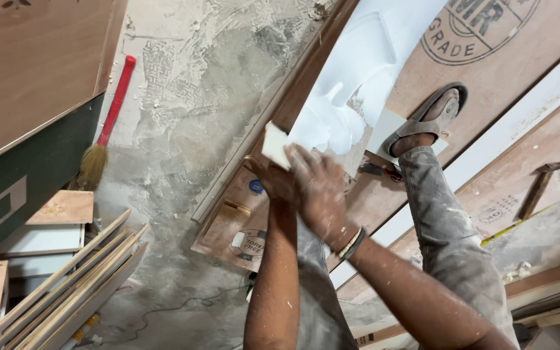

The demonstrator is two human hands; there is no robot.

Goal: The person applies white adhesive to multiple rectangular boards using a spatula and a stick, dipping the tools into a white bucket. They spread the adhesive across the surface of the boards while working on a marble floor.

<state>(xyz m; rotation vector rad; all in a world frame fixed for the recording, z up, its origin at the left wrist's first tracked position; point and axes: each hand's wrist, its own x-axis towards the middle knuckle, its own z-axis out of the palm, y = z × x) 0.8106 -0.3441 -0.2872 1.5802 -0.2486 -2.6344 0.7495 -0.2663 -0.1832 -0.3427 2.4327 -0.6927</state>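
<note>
White glue [351, 84] spread across 1 plywood board [487, 71]; 2 hands, left hand [272, 180] and right hand [315, 188], fingers clamped together on 1 white scraper [275, 146] at the glue's lower edge. 1 hammer [539, 188], 1 broom [106, 123] nearby.

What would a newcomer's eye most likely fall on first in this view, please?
Probably the wet white adhesive spread over the plywood board at top centre, where both hands meet: the right hand overlaps the left hand around a small pale spreader. Next, the sandalled foot planted on the board, and the red-handled brush lying on the dusty floor at left.
</note>
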